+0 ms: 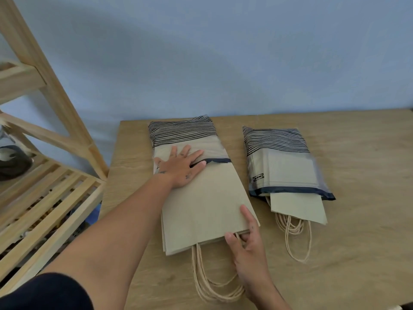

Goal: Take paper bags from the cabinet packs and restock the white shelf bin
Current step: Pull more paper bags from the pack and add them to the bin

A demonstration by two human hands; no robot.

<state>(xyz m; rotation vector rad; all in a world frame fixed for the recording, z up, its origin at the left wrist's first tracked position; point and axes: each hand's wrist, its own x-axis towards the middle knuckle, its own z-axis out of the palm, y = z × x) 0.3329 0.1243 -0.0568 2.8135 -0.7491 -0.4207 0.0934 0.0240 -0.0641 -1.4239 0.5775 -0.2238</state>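
Observation:
Two clear plastic packs of brown paper bags lie on the wooden cabinet top (357,220). The left pack (185,135) has a stack of bags (205,206) sticking out toward me, their twine handles (207,280) trailing off the near end. My left hand (181,167) lies flat with fingers spread across the mouth of that pack. My right hand (245,238) pinches the near right corner of the stack, thumb under and forefinger on top. The right pack (281,162) holds fewer bags, partly slid out. The white shelf bin is out of view.
A light wooden slatted shelf unit (51,189) stands at the left, beside the cabinet's left edge. A blue wall (223,63) runs behind. Bare wood lies to the right of the right pack.

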